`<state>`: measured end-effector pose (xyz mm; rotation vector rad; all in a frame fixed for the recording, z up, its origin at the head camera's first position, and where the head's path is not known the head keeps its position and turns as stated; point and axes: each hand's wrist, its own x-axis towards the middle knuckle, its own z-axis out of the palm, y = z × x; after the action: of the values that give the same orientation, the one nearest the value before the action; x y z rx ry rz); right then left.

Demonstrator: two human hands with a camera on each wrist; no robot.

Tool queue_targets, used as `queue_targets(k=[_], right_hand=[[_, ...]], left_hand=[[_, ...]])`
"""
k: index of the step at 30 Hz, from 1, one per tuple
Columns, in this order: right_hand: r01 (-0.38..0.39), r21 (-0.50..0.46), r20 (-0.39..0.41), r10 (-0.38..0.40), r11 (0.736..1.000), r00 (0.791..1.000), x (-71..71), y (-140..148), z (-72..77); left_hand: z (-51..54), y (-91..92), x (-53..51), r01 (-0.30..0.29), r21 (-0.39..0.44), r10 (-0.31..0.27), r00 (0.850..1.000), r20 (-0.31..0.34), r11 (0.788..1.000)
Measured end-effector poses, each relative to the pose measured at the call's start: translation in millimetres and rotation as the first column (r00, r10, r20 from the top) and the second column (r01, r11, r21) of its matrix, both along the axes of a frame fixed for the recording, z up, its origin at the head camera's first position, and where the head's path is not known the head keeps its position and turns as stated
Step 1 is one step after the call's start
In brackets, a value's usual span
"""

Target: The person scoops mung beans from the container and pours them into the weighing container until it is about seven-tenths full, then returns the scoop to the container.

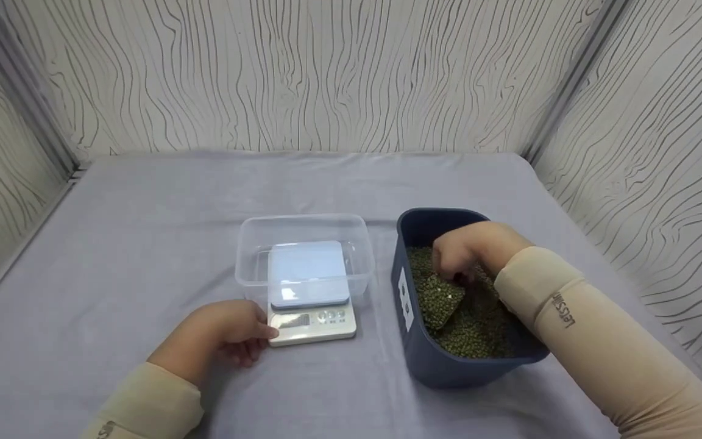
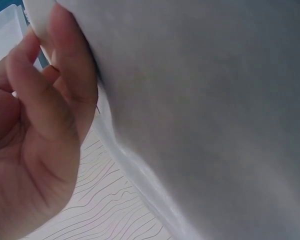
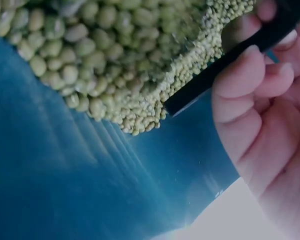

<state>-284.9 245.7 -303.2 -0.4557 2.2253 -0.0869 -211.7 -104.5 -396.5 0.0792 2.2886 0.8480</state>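
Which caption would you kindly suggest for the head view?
Left hand touching a scale under a clear box, right hand inside a bin of green beans.

I find the head view evenly lit; white glare marks the scale (image 1: 314, 332) just beyond the left hand (image 1: 232, 326). In the left wrist view, the cloth (image 2: 200, 100) beside that hand is dim and blurred. Right wrist: bluish cast, white flare below-left of the right hand (image 3: 270, 115) — nearest beans (image 3: 80, 45) soft.
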Motion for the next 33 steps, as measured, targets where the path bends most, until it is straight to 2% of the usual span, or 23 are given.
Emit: queue_targets(k=[12,15,28,33], right_hand=[[0.148,-0.126,0.066,-0.140,0.981,0.988,-0.2,12.4,15.1],[0.158,-0.148,0.073,-0.148,0.976,0.986,0.1,15.0,21.5],[0.122,-0.159,-0.038,-0.130,0.980,0.991,3.7,26.1,46.2],[0.139,-0.186,-0.040,-0.149,0.973,0.988,3.6,31.4,51.1]], left_hand=[[-2.4,0.4,-1.0,0.004,-0.008,-0.004,1.000,0.002,1.000],[-3.9,-0.1,-1.6,0.004,-0.003,-0.004,1.000,0.003,1.000],[0.0,0.0,0.3,0.020,-0.016,-0.020,1.000,0.002,1.000],[2.2,-0.7,0.8,0.025,-0.020,-0.025,1.000,-0.002,0.999]])
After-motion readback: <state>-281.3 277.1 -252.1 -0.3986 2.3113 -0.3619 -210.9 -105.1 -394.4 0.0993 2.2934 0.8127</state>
